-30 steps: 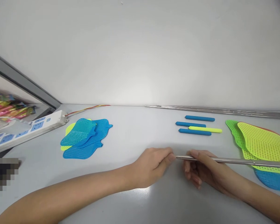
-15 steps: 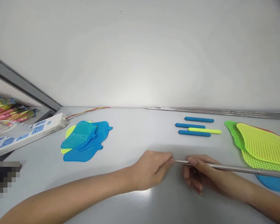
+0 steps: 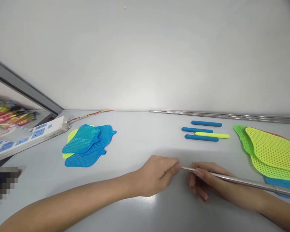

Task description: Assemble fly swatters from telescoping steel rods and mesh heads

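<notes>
A thin silver telescopic metal rod (image 3: 246, 181) stretches from the middle of the table toward the right edge of the view. My left hand (image 3: 160, 175) is closed on its thin tip, which the fingers hide. Farther along, my right hand (image 3: 205, 180) pinches the rod between thumb and index finger, its other fingers curled loosely below. Behind the right hand lie blue handle sleeves (image 3: 206, 123) and one yellow handle sleeve (image 3: 212, 135). Yellow perforated fly swatter heads (image 3: 273, 148) are stacked to the right, with a green one (image 3: 241, 138) and a blue one (image 3: 270, 182) partly covered.
More metal rods (image 3: 227, 115) lie along the wall at the back right. Blue swatter heads (image 3: 87, 158) are piled on the left over a yellow one. A white power strip (image 3: 43, 133) with a red-yellow cord (image 3: 91, 114) sits at far left, near colourful packets (image 3: 9, 112).
The rod's right end has swung slightly down toward me, showing more of the blue swatter head. My right hand has dipped a little; my left hand stays nearly still.
</notes>
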### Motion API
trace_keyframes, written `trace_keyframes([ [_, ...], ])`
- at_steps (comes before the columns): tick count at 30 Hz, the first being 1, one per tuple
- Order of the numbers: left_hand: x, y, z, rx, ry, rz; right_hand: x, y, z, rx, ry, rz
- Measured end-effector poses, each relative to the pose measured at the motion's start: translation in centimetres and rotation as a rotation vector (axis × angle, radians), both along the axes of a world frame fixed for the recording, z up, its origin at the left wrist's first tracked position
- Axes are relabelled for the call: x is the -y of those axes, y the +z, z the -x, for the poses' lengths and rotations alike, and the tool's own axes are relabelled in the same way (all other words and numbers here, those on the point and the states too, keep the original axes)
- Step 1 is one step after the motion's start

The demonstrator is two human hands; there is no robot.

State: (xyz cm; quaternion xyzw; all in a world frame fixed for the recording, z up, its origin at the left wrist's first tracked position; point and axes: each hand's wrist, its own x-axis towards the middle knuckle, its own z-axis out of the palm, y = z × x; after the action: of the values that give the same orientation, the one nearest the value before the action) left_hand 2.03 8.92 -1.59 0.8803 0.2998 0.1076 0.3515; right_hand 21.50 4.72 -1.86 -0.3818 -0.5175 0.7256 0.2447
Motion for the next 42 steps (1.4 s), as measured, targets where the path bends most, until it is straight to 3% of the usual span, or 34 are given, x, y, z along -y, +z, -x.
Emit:
trace_keyframes([
  [14,0.29,0.54,-0.09,-0.002,-0.066,0.032,0.14,0.49,0.32,0.12,0.07,-0.088],
  [33,0.23,0.26,0.01,-0.035,-0.084,0.019,-0.04,0.81,0.62,0.13,0.061,-0.047],
  [42,0.47,0.16,-0.18,0.047,0.015,0.093,-0.62,0.6,0.6,-0.039,-0.007,0.024],
])
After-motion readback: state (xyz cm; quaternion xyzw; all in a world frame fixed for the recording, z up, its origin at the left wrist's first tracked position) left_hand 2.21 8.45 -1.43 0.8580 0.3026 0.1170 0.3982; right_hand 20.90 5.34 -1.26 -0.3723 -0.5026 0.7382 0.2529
